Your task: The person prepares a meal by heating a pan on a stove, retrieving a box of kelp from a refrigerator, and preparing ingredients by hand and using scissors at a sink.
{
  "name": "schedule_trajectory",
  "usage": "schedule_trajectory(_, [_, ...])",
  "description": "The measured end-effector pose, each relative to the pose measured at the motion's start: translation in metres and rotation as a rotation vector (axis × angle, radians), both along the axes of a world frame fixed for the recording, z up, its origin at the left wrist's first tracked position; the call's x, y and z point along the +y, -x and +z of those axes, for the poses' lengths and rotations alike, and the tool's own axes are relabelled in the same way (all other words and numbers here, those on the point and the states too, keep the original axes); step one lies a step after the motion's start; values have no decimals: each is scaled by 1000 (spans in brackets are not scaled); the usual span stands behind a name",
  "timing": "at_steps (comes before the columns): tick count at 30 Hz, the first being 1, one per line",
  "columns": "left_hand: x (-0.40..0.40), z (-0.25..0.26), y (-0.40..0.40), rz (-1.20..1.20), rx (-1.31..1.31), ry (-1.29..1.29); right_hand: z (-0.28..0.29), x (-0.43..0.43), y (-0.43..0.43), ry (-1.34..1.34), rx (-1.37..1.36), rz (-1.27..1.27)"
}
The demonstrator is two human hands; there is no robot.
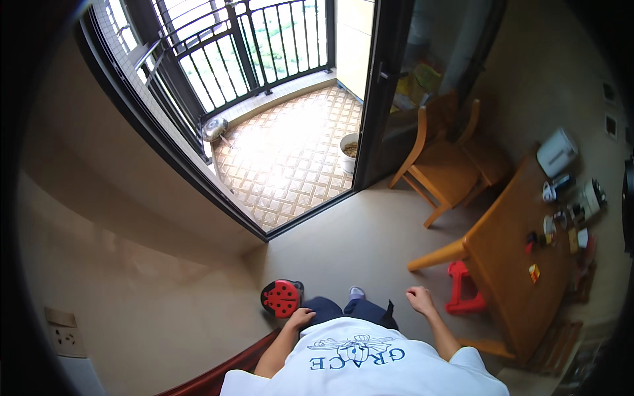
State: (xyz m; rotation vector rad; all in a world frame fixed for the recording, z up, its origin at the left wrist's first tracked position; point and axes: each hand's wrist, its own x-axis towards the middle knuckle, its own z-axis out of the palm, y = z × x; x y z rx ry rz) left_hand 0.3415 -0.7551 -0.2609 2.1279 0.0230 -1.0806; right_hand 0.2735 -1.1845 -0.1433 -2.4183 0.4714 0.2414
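Note:
My left hand point(300, 317) rests by the left thigh of my dark trousers point(322, 310), its fingers loosely extended and nothing visible in it. Just beyond it, on the floor, is a rounded container with a red and black ladybird-patterned top point(282, 298). My right hand point(420, 299) hangs out to the right over the floor, fingers loosely curled; its palm is hidden. Nearest to that hand are a red plastic stool point(461, 292), partly under the wooden table point(500, 257), and a table leg point(436, 255).
Ahead, a dark door frame point(317, 214) opens onto a tiled balcony point(287, 163) with a black railing point(257, 54). A white plant pot point(347, 161) and a metal pan point(215, 129) stand there. Wooden chairs point(446, 166) are at right. The table bears a white container point(557, 152) and several small items.

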Motion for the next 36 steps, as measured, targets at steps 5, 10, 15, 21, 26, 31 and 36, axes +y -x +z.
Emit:
schedule_trajectory(5, [-44,16,-84,-1,-30,-91,43,1,-175,-372,19,46])
schedule_trajectory(10, [-53,-7,-194,-152,-35,-138,73,45,-350,-362,-97,264])
schedule_trajectory(15, [-39,23,-363,-84,-77,-179,84,71,-519,-323,-244,309])
schedule_trajectory(21, [-13,78,-552,157,-484,-105,80,83,-656,-316,-227,237])
schedule_trajectory(26, [-31,117,-677,154,-594,-74,59,87,-771,-186,-343,80])
schedule_trajectory(31, [-57,169,-831,160,-755,-88,40,62,-920,-57,-646,69])
schedule_trajectory(36, [-32,138,-1038,282,-933,-299,57,-9,-1093,-40,-640,-34])
